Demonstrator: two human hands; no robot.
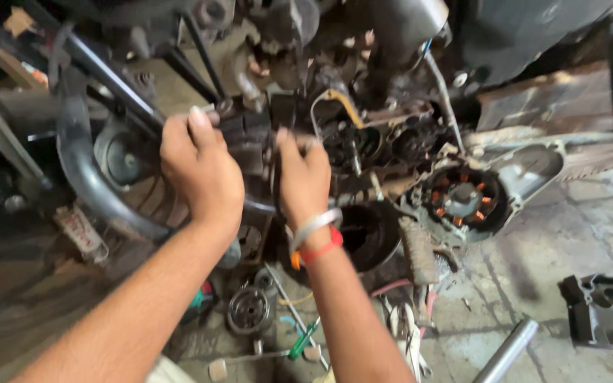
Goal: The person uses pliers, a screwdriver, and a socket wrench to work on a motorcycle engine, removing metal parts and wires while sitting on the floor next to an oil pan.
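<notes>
— What is being gripped, and how?

— A dark engine block (250,138) on a stripped motorcycle is held from both sides. The left hand (200,170) is wrapped over its left face, fingers curled and pressed onto the metal, thumb up at the top edge. The right hand (305,177) is closed against the block's right edge; whether something small is pinched in those fingers cannot be told, since the view is blurred. A white band and a red band (317,237) are worn on the right wrist.

— Are any labels or packages seen?

— Only one: a pale cylindrical tube with red print (79,230), lying tilted below and well left of the left hand, under a curved grey exhaust pipe (86,177).

— What lies to the right of the grip?

— An open round housing with orange copper coils (462,198) is seen right of the right hand, slightly lower. A yellow-tipped hose (342,103) is arched just above the right fingers.

— How much open room is left?

— Little around the grip; frame tubes and cables are crowded close above and to the left. Below the wrists, a small round gear part (250,310) and a green-handled screwdriver (303,340) are laid on the floor. Further right, bare concrete floor (533,269) is open, bounded by a metal tube (509,351) and a dark cast cover (604,308).
</notes>
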